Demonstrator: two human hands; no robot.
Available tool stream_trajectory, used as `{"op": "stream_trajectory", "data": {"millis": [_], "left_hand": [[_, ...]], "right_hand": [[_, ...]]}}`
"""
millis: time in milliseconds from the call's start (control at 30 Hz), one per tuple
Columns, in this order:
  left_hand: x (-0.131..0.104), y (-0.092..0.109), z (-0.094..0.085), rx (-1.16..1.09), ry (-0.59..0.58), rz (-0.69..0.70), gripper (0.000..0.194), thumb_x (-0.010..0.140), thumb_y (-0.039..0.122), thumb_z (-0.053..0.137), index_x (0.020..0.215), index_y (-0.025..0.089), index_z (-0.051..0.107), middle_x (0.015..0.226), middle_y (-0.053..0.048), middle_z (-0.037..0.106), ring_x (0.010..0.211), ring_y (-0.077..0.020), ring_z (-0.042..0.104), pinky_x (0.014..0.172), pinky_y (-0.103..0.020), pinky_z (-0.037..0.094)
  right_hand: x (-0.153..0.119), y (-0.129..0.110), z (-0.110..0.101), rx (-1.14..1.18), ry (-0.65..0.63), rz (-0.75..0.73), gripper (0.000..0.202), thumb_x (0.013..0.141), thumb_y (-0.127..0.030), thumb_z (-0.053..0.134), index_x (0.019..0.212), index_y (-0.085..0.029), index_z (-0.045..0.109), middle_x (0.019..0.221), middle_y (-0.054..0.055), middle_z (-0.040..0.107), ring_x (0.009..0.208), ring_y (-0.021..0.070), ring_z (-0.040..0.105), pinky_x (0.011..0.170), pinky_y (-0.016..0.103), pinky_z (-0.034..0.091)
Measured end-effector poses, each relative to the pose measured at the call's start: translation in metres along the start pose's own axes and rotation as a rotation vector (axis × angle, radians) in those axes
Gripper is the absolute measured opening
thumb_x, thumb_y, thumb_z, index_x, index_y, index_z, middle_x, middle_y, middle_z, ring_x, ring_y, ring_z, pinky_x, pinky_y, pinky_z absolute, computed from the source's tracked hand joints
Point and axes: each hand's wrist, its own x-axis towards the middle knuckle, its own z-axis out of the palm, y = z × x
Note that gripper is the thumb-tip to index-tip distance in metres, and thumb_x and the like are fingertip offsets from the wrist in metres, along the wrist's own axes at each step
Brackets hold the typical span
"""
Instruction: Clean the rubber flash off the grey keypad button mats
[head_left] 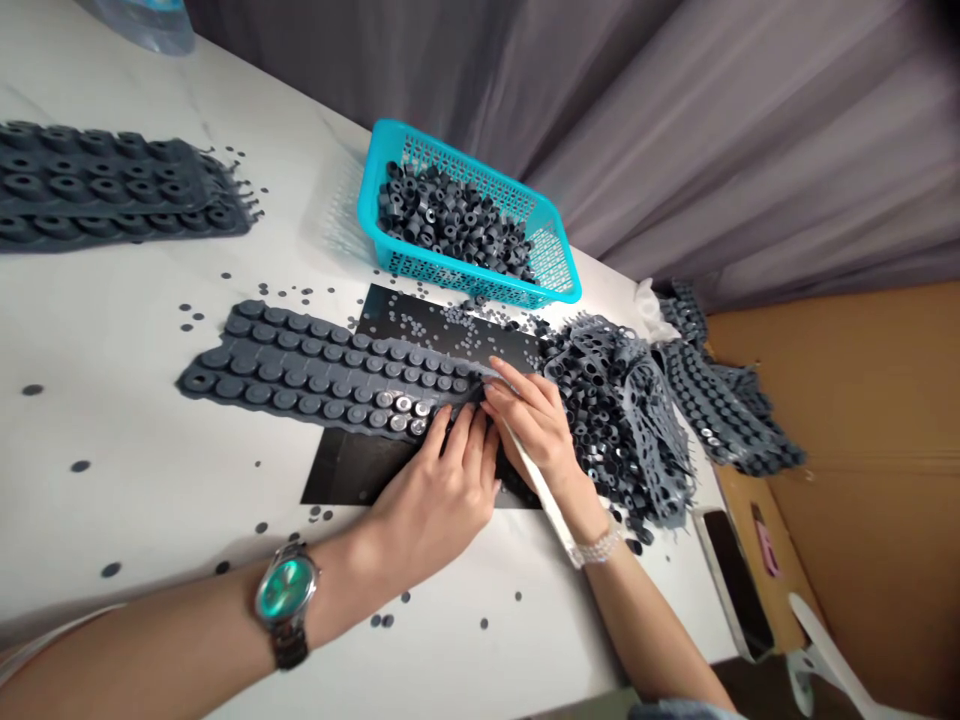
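Observation:
A dark grey rubber sheet [300,365] with rows of round caps lies across a black mat [341,470]. My left hand [442,480], below a green-faced watch [287,590], rests flat on the sheet's right end with its fingers apart. Beside it, my right hand [536,425] has its fingers closed round a thin white tool [536,480], whose tip is hidden at the sheet's edge. Several caps near my left fingers look shiny and metallic. Small grey discs [457,335] are scattered on the mat behind the sheet.
A turquoise basket [465,275] of small dark rings stands behind the sheet. To the right lie a heap of rings and rubber webbing [622,420], more sheets [727,410] and a phone [735,580]. Stacked sheets [105,190] are at the left, with a bottle [157,25] behind.

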Motion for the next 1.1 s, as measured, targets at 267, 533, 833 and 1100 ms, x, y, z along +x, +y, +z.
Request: {"op": "stream_trajectory", "data": {"millis": [267,533,833,1100], "left_hand": [[-0.002,0.000,0.003,-0.016,-0.001,0.000,0.046,0.096,0.026,0.047,0.131,-0.002,0.058,0.131,-0.025,0.061,0.124,-0.0366,0.057,0.106,-0.052,0.040],[-0.002,0.001,0.004,-0.035,0.025,-0.003,0.043,0.094,0.027,0.051,0.121,-0.003,0.064,0.119,-0.025,0.068,0.118,-0.0382,0.060,0.106,-0.053,0.039],[-0.003,0.000,0.002,-0.025,-0.021,0.009,0.046,0.095,0.025,0.048,0.128,-0.006,0.058,0.126,-0.028,0.063,0.122,-0.0375,0.058,0.110,-0.053,0.035],[-0.002,-0.001,0.000,0.002,-0.037,0.017,0.046,0.096,0.025,0.045,0.132,-0.001,0.057,0.133,-0.024,0.060,0.125,-0.0358,0.056,0.107,-0.050,0.041]], "right_hand": [[0.001,0.003,-0.013,-0.070,0.154,0.322,0.015,0.096,-0.021,0.054,0.106,-0.023,0.066,0.123,0.009,0.070,0.127,0.0246,0.058,0.096,0.043,0.051],[-0.002,-0.007,-0.010,0.033,-0.024,0.022,0.016,0.092,-0.015,0.062,0.105,-0.023,0.064,0.113,0.006,0.075,0.131,0.0247,0.055,0.101,0.043,0.042],[0.000,0.002,-0.009,0.030,-0.116,-0.045,0.020,0.095,-0.015,0.056,0.111,-0.026,0.063,0.115,0.006,0.074,0.133,0.0233,0.053,0.099,0.042,0.045],[0.004,0.011,-0.012,-0.107,0.139,0.222,0.016,0.095,-0.017,0.055,0.105,-0.025,0.065,0.118,0.008,0.072,0.130,0.0253,0.055,0.097,0.045,0.046]]}}
